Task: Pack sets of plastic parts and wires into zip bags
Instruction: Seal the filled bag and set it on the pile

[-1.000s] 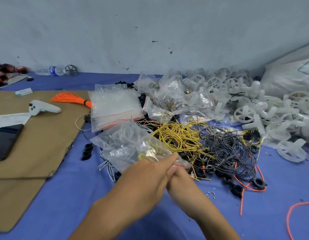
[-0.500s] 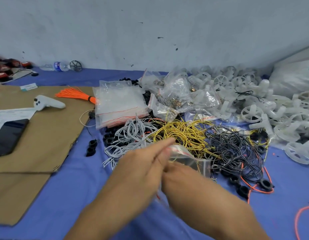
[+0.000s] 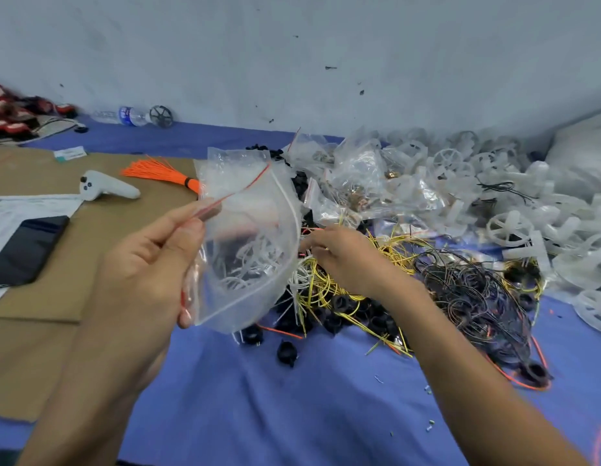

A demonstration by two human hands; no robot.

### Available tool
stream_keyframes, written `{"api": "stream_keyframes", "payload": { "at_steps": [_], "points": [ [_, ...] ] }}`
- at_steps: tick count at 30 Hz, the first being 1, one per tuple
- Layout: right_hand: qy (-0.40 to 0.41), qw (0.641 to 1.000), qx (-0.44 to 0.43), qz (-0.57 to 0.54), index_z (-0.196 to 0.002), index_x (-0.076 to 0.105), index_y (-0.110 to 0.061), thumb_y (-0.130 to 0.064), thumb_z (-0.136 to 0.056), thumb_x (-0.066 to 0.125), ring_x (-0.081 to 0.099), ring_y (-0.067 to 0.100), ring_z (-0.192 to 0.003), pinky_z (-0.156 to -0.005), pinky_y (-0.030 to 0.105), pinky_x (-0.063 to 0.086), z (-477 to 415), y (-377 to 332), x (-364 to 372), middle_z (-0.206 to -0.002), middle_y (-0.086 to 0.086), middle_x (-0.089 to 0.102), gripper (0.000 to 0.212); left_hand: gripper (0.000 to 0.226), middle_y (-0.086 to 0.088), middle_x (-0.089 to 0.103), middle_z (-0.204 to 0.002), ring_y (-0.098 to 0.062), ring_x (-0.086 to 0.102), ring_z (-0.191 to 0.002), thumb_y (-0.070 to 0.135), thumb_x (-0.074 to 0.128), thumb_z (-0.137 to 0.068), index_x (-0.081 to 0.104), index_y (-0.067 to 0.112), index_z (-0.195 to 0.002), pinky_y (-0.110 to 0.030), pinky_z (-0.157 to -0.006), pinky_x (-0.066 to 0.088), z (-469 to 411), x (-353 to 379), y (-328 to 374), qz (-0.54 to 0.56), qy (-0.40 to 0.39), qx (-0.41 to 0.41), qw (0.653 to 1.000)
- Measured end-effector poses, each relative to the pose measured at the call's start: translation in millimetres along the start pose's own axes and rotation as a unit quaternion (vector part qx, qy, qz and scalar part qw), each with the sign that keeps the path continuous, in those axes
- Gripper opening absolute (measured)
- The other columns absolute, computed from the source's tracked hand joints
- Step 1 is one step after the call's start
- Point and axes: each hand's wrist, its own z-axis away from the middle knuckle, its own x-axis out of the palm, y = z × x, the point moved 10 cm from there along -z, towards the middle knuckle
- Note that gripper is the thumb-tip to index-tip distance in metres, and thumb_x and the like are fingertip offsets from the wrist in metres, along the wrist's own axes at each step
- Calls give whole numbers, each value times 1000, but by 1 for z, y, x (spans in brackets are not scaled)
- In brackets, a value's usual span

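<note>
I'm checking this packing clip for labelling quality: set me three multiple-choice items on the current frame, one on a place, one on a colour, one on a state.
1. The white handheld controller lies:
A) on the brown cardboard
B) on the heap of white plastic parts
C) against the wall

2. The stripe along the mouth of the clear zip bag is:
A) green
B) red
C) blue

3. That bag is:
A) lying sealed on the cloth
B) torn in two
C) held up by the left hand, mouth open

Answers:
1 A: the controller rests flat on the cardboard's brown surface.
2 B: a red line runs along the bag's top edge.
3 C: thumb and fingers pinch the bag's edge, and its two lips stand apart.
</note>
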Motion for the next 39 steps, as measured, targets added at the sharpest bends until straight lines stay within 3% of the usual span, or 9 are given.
{"api": "stream_keyframes", "payload": {
  "at_steps": [6, 13, 16, 20, 24, 30, 35, 37, 39],
  "points": [
    [-41, 983, -15, 177, -122, 58, -31, -21, -94, 51, 46, 27, -119, -102, 43, 40, -31, 17, 53, -127, 1, 54, 31, 41, -44, 58, -101, -38, 52, -88, 48, 61, -83, 70, 30, -120, -60, -81, 42, 0, 5, 0, -10, -10, -4, 1000],
    [201, 974, 88, -63, -97, 64, -32, -31, -93, 64, 55, -3, -76, -64, 23, 39, 15, 54, -69, -86, -20, 61, 5, 29, -21, 64, -88, -24, 55, -77, 43, 57, -89, 71, 39, -114, -32, -69, 50, -15, 7, 16, -62, 8, 45, 997],
    [269, 945, 103, -156, -92, 65, -35, -40, -90, 66, 62, -2, -71, -58, 14, 44, 52, 69, -106, -78, -17, 67, 5, 24, -8, 57, -65, -7, 45, -48, 36, 53, -96, 71, 43, -110, -12, -43, 38, -20, 15, 26, -102, 23, 86, 991],
    [327, 889, 72, -314, -96, 69, -27, -38, -92, 65, 63, 9, -74, -62, 24, 53, 99, 73, -131, -83, -5, 70, 12, 22, -4, 55, -51, -6, 49, -39, 26, 53, -100, 68, 35, -114, -14, -47, 49, -18, 37, 34, -151, 38, 113, 981],
    [259, 819, 17, -511, -105, 69, -17, -37, -87, 69, 65, 21, -71, -59, 31, 54, 124, 56, -127, -85, 4, 67, 27, 28, -4, 59, -58, -20, 50, -48, 42, 46, -101, 58, 46, -126, -33, -50, 49, -12, 66, 16, -259, -2, 94, 961],
    [75, 905, 114, -403, -105, 74, -26, -17, -91, 60, 60, 21, -47, -45, 30, 50, 133, 19, -41, -67, 0, 66, 22, 49, 1, 61, -65, -28, 59, -66, 50, 20, -101, 40, 43, -145, -39, -58, 45, 29, 128, -14, -453, -120, 130, 874],
    [59, 751, 202, -626, -103, 70, -7, 10, -93, 39, 65, 22, -77, -65, 32, 56, 131, 8, 38, -91, 14, 70, 36, 51, 4, 67, -110, -28, 64, -97, 44, 27, -102, 0, 46, -145, -36, -65, 35, 71, 156, -56, -540, -255, 122, 793],
    [73, 670, 239, -699, -119, 66, -10, 13, -91, 35, 65, 22, -85, -69, 30, 54, 127, 11, 60, -103, 20, 69, 48, 51, 7, 67, -109, -27, 65, -94, 43, 25, -100, 8, 46, -149, -37, -63, 39, 75, 156, -57, -532, -260, 128, 795],
    [74, 665, 224, -709, -125, 64, -11, 3, -95, 43, 59, 26, -89, -75, 34, 48, 113, 3, 61, -105, 22, 64, 39, 51, 8, 71, -91, -25, 67, -75, 41, 37, -95, 32, 42, -146, -35, -53, 43, 76, 154, -51, -532, -251, 155, 794]
  ]
}}
